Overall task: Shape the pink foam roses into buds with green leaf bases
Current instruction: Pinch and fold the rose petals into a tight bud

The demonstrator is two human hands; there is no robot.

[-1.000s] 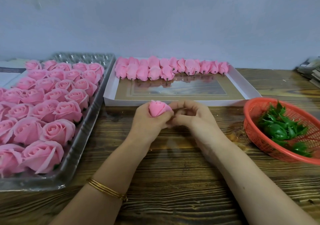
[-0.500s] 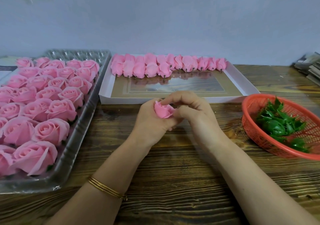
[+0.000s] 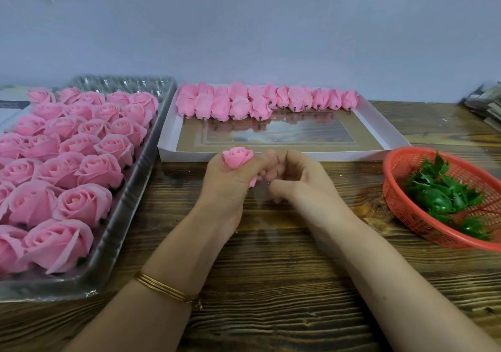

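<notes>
The rose (image 3: 238, 158) has turned upright since half a second ago: then it lay tilted toward 3 o'clock between both hands, with the right fingers over its top. Now its top faces up and stands bare above the left hand (image 3: 227, 186). The left hand grips it in a narrow fist, fingers wrapped round the lower half, and a bit of pink petal pokes out under those fingers at 5 o'clock. The right hand (image 3: 298, 181) has dropped off the top and sits just beside the left at 3 o'clock. Its fingers are curled, with the tips against the left fingers near the rose's base. Whether they pinch the petal or hold nothing cannot be told.

Both hands hover over the table (image 3: 271, 284) at mid-view, just short of the box (image 3: 379, 124). That box lies at 12 o'clock with buds (image 3: 244, 102) lined along its far wall. At 9 o'clock a tray (image 3: 108, 270) is packed with open roses (image 3: 81, 162). At 3 o'clock a basket (image 3: 401, 162) holds green leaf bases (image 3: 439, 197). Thin bangles (image 3: 168, 288) circle the left wrist at 7 o'clock. Some papers (image 3: 485, 105) lie at 2 o'clock by the edge.
</notes>
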